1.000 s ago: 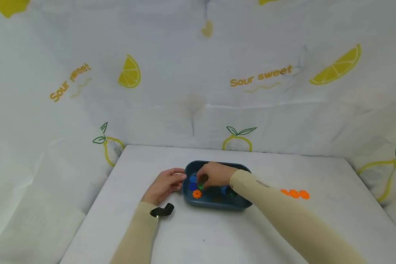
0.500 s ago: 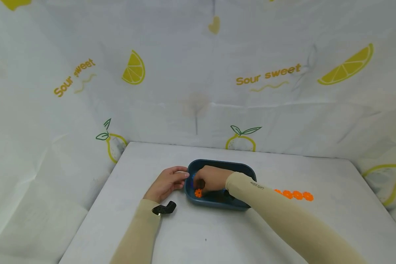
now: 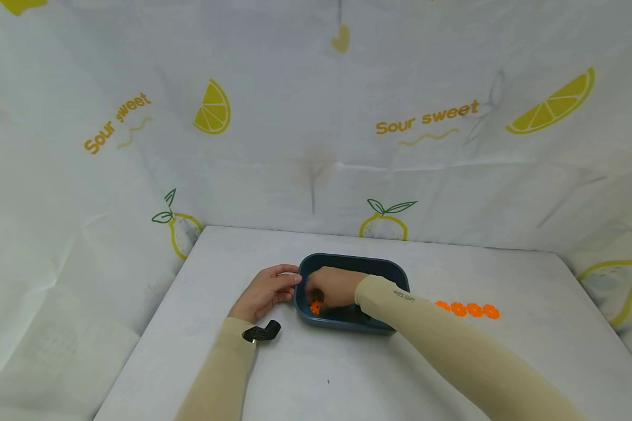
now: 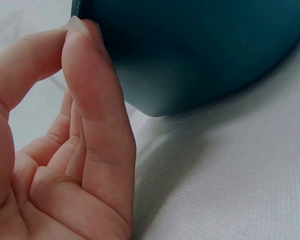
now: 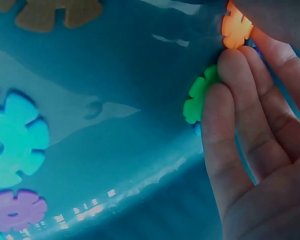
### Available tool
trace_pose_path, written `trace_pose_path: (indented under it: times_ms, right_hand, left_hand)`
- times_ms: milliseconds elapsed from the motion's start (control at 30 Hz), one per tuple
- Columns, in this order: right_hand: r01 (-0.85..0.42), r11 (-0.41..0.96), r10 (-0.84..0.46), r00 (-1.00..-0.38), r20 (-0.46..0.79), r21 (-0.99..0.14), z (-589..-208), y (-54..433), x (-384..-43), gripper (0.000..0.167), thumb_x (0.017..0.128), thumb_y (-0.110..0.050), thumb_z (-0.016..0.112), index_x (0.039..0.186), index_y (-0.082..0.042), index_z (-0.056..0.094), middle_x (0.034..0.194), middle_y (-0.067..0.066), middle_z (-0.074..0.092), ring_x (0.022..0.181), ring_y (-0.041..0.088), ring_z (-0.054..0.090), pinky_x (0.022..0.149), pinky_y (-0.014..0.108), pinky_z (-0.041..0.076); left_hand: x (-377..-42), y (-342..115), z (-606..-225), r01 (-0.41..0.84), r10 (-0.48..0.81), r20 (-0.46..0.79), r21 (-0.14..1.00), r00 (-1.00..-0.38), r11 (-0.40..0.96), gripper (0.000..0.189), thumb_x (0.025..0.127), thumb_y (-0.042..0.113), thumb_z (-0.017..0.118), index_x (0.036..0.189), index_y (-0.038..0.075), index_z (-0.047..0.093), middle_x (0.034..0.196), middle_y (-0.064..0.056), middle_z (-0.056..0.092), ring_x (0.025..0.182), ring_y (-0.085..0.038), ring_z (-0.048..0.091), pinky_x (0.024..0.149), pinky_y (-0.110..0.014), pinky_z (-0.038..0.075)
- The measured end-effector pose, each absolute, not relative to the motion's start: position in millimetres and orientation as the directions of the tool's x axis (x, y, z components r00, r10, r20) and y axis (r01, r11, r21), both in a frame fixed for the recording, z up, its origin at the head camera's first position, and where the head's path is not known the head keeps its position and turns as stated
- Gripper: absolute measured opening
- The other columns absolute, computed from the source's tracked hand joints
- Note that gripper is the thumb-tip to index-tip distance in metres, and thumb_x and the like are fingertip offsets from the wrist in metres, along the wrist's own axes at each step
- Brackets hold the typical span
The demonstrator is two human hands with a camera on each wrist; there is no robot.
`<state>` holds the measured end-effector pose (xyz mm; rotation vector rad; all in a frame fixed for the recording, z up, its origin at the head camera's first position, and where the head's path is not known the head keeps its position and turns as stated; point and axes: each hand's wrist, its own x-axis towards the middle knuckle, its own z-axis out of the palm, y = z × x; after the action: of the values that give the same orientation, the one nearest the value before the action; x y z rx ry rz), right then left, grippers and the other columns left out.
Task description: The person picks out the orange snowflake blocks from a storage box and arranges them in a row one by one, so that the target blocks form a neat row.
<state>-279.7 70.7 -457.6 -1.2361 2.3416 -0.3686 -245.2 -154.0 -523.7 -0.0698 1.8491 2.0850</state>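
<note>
A dark teal plastic tray (image 3: pixel 344 321) stands on the table. My left hand (image 3: pixel 263 292) is at its left end; in the left wrist view, thumb and index finger pinch the tray's rim. My right hand (image 3: pixel 337 286) reaches down into the tray's left part. In the right wrist view its fingertips touch a green notched plastic disc (image 5: pixel 197 97). An orange notched disc (image 5: pixel 236 27) lies at the thumb and fingers; whether they pinch it is hidden. A light blue disc (image 5: pixel 20 137), a purple disc (image 5: pixel 17 212) and a brownish disc (image 5: pixel 60 12) lie elsewhere in the tray.
Several orange discs (image 3: pixel 474 310) lie in a row on the white table (image 3: pixel 326 362), right of the tray and partly behind the right sleeve (image 3: pixel 442 339). A white curtain (image 3: pixel 274 158) printed with lemons hangs behind.
My right hand has gone lower into the tray, hiding the green disc in the head view. The right sleeve has shifted left, baring more of the orange row. My left hand stays at the rim.
</note>
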Motion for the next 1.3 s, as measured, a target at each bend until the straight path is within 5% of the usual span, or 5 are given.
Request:
trace_pose_path:
  times_ms: [567, 1000, 1300]
  right_hand:
    - [-0.666, 0.651, -0.758, -0.550, -0.351, -0.363, -450, 67, -276, 0.021, 0.087, -0.019, 0.090, 0.102, -0.020, 0.077, 0.084, -0.011, 0.069, 0.077, 0.009, 0.062, 0.075, 0.025, 0.056]
    - [-0.689, 0.644, -0.764, -0.557, -0.325, -0.334, -444, 74, -280, 0.025, 0.086, -0.023, 0.090, 0.108, -0.018, 0.081, 0.099, -0.008, 0.065, 0.087, 0.010, 0.060, 0.082, 0.025, 0.056]
    - [-0.636, 0.641, -0.763, -0.587, -0.269, -0.430, -430, 86, -283, 0.030, 0.087, -0.018, 0.087, 0.117, -0.014, 0.082, 0.103, -0.007, 0.073, 0.091, 0.010, 0.065, 0.090, 0.028, 0.059]
  left_hand:
    - [-245, -154, -524, -0.295, 0.235, -0.271, 0.953, -0.934, -0.074, 0.050, 0.099, 0.023, 0.080, 0.142, 0.006, 0.063, 0.093, 0.003, 0.069, 0.077, -0.011, 0.061, 0.072, -0.022, 0.058]
    - [-246, -150, -522, -0.292, 0.236, -0.266, 0.953, -0.935, -0.082, 0.048, 0.100, 0.021, 0.079, 0.141, 0.005, 0.062, 0.091, 0.003, 0.070, 0.074, -0.009, 0.061, 0.070, -0.021, 0.057]
    - [-245, -151, -521, -0.299, 0.213, -0.278, 0.951, -0.937, -0.074, 0.050, 0.098, 0.023, 0.081, 0.140, 0.004, 0.063, 0.091, 0.002, 0.068, 0.075, -0.012, 0.060, 0.071, -0.022, 0.057]
